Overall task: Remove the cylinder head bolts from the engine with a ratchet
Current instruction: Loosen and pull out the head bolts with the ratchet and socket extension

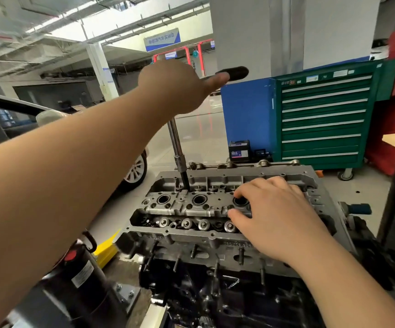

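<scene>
Bracing the cylinder head (215, 235) with my right hand (276, 216) flat, fingers relaxed; left hand (180, 88) wraps the ratchet (233, 73) at 12 o'clock, so I'd keep its extension (177, 147) upright on the bolt

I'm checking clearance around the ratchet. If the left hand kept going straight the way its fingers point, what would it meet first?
The left hand points right along the ratchet, so it would meet the black grip first. Beyond it, probably the white pillar and blue cabinet, though depth is unclear.
</scene>
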Motion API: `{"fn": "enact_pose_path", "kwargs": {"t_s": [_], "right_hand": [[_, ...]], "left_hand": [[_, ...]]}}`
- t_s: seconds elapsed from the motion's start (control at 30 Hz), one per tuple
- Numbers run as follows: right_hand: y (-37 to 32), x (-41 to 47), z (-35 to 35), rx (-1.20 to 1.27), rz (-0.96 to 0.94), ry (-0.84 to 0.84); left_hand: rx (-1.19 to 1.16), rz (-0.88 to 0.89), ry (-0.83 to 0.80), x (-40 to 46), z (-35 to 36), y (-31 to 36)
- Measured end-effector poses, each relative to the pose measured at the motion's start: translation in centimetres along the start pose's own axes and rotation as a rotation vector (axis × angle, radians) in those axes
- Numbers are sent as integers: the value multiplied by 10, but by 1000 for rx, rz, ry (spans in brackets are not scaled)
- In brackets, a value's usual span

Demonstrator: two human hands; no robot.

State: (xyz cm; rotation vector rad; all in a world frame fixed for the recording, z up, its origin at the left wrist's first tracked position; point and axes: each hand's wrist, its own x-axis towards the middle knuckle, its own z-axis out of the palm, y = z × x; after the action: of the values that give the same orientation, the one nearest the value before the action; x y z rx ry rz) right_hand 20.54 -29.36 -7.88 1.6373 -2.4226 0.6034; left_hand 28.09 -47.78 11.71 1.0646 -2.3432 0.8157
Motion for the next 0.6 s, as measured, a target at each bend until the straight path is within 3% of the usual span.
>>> {"fn": "enact_pose_path", "kwargs": {"t_s": [0.03, 0.13, 0.2, 0.27, 0.33, 0.43, 0.53, 0.6], "right_hand": [[0, 0, 0, -1, -2, 0], [0, 0, 1, -7, -9, 14], [0, 1, 1, -9, -6, 14], [-1, 1, 2, -20, -7, 8], [-1, 1, 2, -18, -3, 17], [0, 0, 1, -15, 4, 10], [0, -1, 1, -18, 2, 11], [0, -1, 0, -18, 0, 11]], "left_hand": [[-173, 47, 35, -4, 3, -10], [-834, 407, 31, -29, 3, -49], [-938, 411, 55, -43, 5, -59], [-797, 178, 137, -41, 9, -48], [-425, -12, 151, -23, 8, -25], [6, -69, 59, 6, 3, 2], [56, -52, 56, -1, 1, 3], [-250, 93, 158, -16, 5, -11]]}}
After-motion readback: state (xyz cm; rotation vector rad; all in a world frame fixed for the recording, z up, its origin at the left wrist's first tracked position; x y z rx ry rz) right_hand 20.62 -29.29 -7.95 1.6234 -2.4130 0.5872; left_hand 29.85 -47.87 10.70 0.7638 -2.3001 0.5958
